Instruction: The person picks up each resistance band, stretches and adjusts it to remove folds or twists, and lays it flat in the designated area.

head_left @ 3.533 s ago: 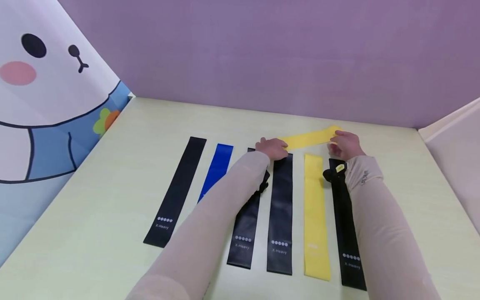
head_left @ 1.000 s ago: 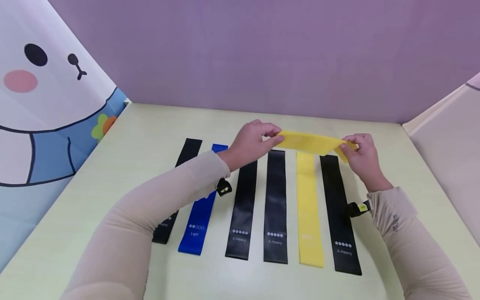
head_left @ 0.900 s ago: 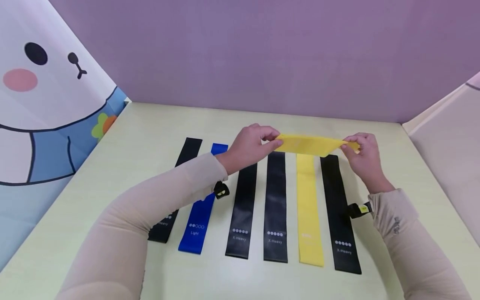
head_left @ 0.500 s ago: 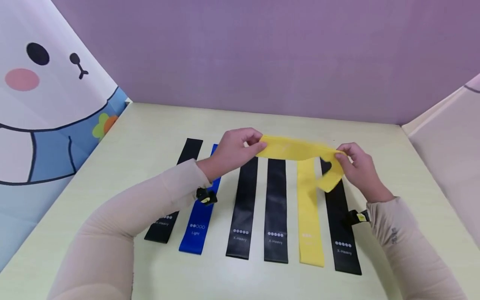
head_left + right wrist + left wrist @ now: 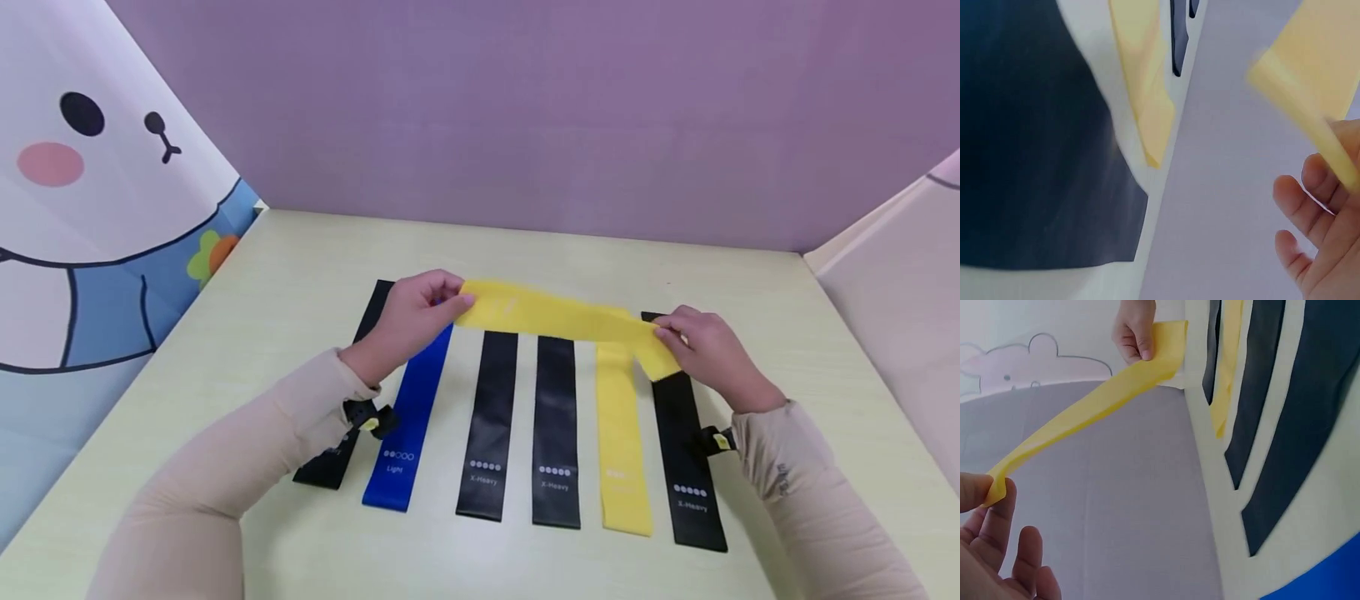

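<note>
A yellow resistance band point(image 5: 555, 312) is stretched out between both hands, above the far ends of the bands lying on the table. My left hand point(image 5: 412, 321) pinches its left end between thumb and fingertips, the other fingers loose, as the left wrist view shows. Near its other end my right hand point(image 5: 705, 346) pinches it, and a short tail hangs down past those fingers. Under the held band lie a blue band point(image 5: 405, 433) marked Light, two black bands point(image 5: 487, 442) marked X-Heavy, and a second yellow band point(image 5: 624, 450).
One more black band point(image 5: 690, 475) lies rightmost in the row, below the right hand. The leftmost black band point(image 5: 322, 468) is partly covered by the left arm. A purple wall point(image 5: 525, 125) backs the pale table point(image 5: 420, 558); a cartoon-printed panel point(image 5: 112, 208) stands at left.
The yellow band was lifted from the table's back. In the last second the left hand moved left and nearer, the right hand slightly nearer, and the band spread wider.
</note>
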The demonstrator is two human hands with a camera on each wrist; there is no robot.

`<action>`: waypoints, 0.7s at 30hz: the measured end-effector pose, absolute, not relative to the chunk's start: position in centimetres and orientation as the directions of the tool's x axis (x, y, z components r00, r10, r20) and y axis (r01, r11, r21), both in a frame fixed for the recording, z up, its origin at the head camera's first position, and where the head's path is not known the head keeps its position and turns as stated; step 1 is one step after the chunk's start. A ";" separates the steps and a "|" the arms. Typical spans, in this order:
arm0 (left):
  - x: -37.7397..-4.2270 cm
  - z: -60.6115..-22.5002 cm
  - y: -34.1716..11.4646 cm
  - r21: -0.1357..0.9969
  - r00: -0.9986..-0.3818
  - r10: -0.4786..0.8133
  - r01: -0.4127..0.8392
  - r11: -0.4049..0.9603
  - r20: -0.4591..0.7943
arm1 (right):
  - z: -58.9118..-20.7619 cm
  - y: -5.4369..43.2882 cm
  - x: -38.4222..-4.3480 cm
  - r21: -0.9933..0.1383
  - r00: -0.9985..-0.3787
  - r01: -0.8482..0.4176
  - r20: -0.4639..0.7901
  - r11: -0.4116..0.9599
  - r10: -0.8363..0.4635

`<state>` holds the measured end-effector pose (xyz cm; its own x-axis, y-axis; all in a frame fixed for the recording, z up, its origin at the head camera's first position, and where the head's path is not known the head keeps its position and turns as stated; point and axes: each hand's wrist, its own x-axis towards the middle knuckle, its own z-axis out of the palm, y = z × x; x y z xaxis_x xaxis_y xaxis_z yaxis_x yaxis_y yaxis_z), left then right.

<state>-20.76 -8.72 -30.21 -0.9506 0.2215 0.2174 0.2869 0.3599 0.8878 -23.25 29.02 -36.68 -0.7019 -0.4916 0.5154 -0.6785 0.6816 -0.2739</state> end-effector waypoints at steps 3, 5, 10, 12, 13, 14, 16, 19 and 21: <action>-20.1 -31.0 -9.3 0.911 -0.971 0.183 0.210 0.354 0.153 | -36.4 29.3 -23.1 -0.362 -0.809 -0.561 0.429 0.744 -0.402; -19.7 -31.5 -9.5 0.913 -0.977 0.177 0.176 0.369 0.116 | -36.0 29.5 -23.1 -0.397 -0.859 -0.493 0.365 0.774 -0.360; -19.1 -32.4 -9.6 0.897 -0.966 0.254 0.150 0.415 0.044 | -34.6 29.4 -23.4 -0.425 -0.896 -0.441 0.266 0.790 -0.357; -19.0 -32.6 -9.6 0.885 -0.950 0.313 0.156 0.438 0.012 | -34.0 29.2 -23.6 -0.452 -0.908 -0.416 0.250 0.789 -0.335; -18.9 -32.7 -9.6 0.877 -0.940 0.342 0.156 0.454 -0.010 | -33.6 29.0 -23.6 -0.466 -0.912 -0.408 0.254 0.785 -0.323; -18.9 -32.9 -9.6 0.865 -0.929 0.368 0.158 0.476 -0.033 | -33.3 28.8 -23.6 -0.483 -0.913 -0.404 0.260 0.777 -0.313; -18.9 -33.1 -9.7 0.833 -0.907 0.413 0.159 0.529 -0.089 | -32.6 28.1 -23.5 -0.536 -0.914 -0.403 0.264 0.741 -0.307; -18.9 -33.7 -9.7 0.788 -0.863 0.477 0.176 0.590 -0.164 | -31.6 26.8 -22.8 -0.582 -0.892 -0.451 0.279 0.676 -0.355; -18.9 -34.1 -9.6 0.761 -0.832 0.514 0.191 0.619 -0.209 | -31.1 26.1 -22.3 -0.592 -0.865 -0.498 0.290 0.633 -0.409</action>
<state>-18.91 -9.60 -34.08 -0.8321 0.5138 -0.2089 0.1915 0.6195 0.7613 -22.27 26.05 -31.09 -0.8649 -0.4095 0.2903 -0.4985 0.6330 -0.5924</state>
